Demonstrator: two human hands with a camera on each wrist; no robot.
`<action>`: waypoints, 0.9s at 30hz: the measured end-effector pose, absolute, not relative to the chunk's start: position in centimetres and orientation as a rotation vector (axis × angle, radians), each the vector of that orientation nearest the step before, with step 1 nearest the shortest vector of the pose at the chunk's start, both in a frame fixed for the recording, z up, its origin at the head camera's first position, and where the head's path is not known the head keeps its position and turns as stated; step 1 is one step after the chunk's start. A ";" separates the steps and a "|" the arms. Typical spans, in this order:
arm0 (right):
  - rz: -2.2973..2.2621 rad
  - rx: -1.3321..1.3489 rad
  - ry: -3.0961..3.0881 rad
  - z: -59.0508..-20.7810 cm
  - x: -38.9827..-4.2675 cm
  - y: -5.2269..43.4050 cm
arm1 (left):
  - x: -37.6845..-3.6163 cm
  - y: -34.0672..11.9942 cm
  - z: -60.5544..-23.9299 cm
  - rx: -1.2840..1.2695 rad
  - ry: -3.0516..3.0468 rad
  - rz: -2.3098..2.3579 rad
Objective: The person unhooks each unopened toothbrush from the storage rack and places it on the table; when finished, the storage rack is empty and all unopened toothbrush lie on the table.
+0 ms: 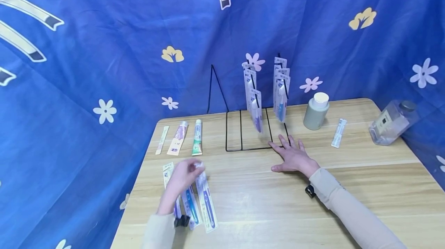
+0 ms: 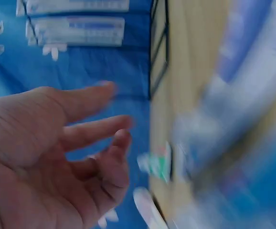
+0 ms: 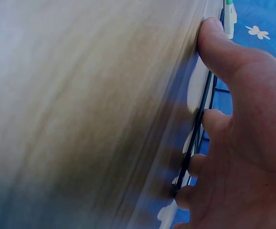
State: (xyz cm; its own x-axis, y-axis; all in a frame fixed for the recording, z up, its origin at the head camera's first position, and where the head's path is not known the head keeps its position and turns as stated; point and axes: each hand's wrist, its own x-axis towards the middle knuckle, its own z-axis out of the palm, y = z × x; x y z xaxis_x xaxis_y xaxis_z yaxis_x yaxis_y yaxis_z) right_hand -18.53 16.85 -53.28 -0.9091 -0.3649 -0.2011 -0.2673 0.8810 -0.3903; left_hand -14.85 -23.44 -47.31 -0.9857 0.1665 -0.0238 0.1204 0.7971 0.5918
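Note:
My left hand (image 1: 184, 173) hovers over packaged toothbrushes on the wooden table. Its fingers are loosely bent with nothing between them, and the fingertips overlap the top of the rightmost toothbrush pack (image 1: 210, 206) in the head view. Beside that lie a blue toothbrush pack (image 1: 192, 204) and a partly hidden one (image 1: 168, 169) at the left. With fingers spread, my right hand (image 1: 293, 160) rests on the front corner of a black wire rack (image 1: 248, 150). Toothbrush packs hang in two rows from its hooks, a purple one (image 1: 256, 111) and a blue one (image 1: 281, 100) foremost.
Behind the left hand lie a thin sachet (image 1: 162, 140), a pink tube (image 1: 177, 138) and a green-and-white toothpaste tube (image 1: 197, 137). Right of the rack stand a grey-green bottle (image 1: 315, 113), a small packet (image 1: 338, 133) and a clear bottle (image 1: 391, 123). A blue curtain (image 1: 139, 48) hangs behind.

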 end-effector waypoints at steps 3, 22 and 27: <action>-0.524 -0.468 2.782 -53.3 -18.5 17.0 | -17.7 -20.0 -47.0 0.548 2.987 0.888; -0.519 -0.481 2.780 -53.3 -18.4 16.8 | -22.3 -10.6 -52.1 0.454 2.663 0.014; -0.515 -0.484 2.786 -53.2 -18.6 16.9 | -22.5 -10.6 -53.2 0.427 2.686 0.016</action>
